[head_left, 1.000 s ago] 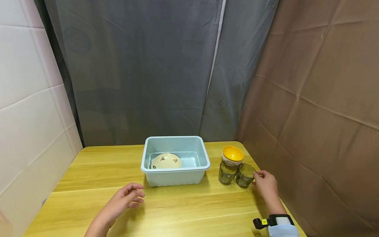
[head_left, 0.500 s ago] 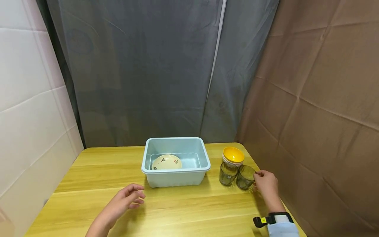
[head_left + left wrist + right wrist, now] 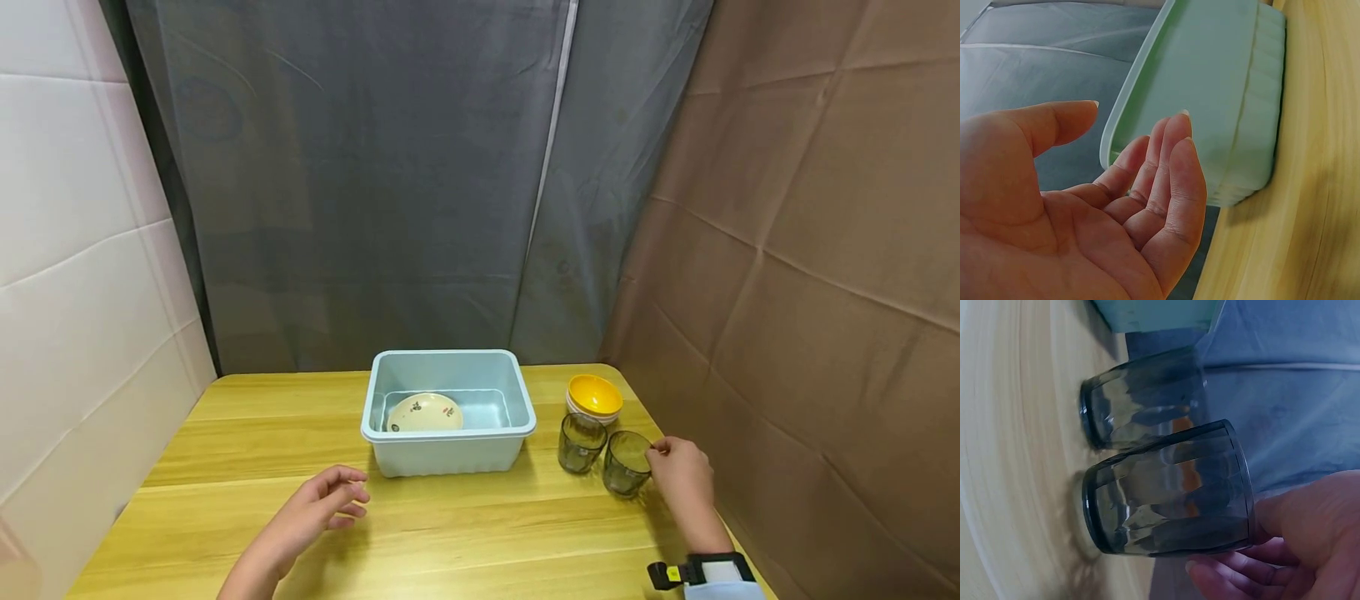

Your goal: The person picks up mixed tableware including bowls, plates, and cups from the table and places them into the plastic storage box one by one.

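Note:
My right hand pinches the rim of a smoky drinking glass at its right side. In the right wrist view, the thumb and fingers of the right hand are at the rim of this glass. I cannot tell whether its base touches the table. A second smoky glass stands just left of it. Behind them sits a stack of bowls, yellow on top and white below. My left hand holds nothing, its fingers loosely bent, in front of a light blue basin.
A cream plate with small printed flowers leans inside the basin, on its left. Wooden tabletop extends in front of it. A grey curtain hangs behind the table, and a brown cloth runs close along the right edge.
The right hand has drawn its glass slightly toward me, opening a gap from the second glass. The left hand, basin and plate have stayed put; the view has shifted a little.

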### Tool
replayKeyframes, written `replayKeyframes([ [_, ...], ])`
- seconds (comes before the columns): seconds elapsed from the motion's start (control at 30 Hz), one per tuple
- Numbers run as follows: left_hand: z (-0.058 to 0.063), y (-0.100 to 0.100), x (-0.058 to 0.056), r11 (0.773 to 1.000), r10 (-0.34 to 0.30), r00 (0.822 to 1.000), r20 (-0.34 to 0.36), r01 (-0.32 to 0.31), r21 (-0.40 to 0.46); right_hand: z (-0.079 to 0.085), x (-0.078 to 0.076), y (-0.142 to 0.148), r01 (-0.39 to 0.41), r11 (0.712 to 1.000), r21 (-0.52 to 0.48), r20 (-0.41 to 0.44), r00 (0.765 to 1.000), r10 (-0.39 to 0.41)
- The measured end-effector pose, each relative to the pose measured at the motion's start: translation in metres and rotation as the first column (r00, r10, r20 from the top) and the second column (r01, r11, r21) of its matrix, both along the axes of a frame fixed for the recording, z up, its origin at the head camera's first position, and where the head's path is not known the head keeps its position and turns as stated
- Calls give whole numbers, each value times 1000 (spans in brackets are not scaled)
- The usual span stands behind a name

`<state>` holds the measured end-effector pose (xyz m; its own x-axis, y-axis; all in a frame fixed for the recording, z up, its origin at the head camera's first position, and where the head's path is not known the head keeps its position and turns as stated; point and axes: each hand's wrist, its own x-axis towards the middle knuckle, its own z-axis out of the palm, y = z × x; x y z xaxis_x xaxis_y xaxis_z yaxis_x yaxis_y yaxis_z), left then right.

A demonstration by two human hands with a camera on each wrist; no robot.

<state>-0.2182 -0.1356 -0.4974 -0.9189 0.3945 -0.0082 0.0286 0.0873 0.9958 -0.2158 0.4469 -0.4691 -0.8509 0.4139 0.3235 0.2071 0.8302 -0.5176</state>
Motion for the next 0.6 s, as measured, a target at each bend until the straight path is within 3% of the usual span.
replayKeyframes([
  [0.13, 2, 2, -1, 1000, 1, 1000, -5, -1, 6, 10, 9, -10, -21, 999, 41, -10, 1000, 22],
  [0.4, 2, 6, 1, 1000, 3, 1000, -12, -3, -2, 36, 26, -42, -103, 994, 34, 118, 988, 98],
  [0.6, 3, 15, -1, 1000, -24, 1000, -15, 23, -17, 43, 28, -80, -212, 974, -84, 118, 968, 221],
])
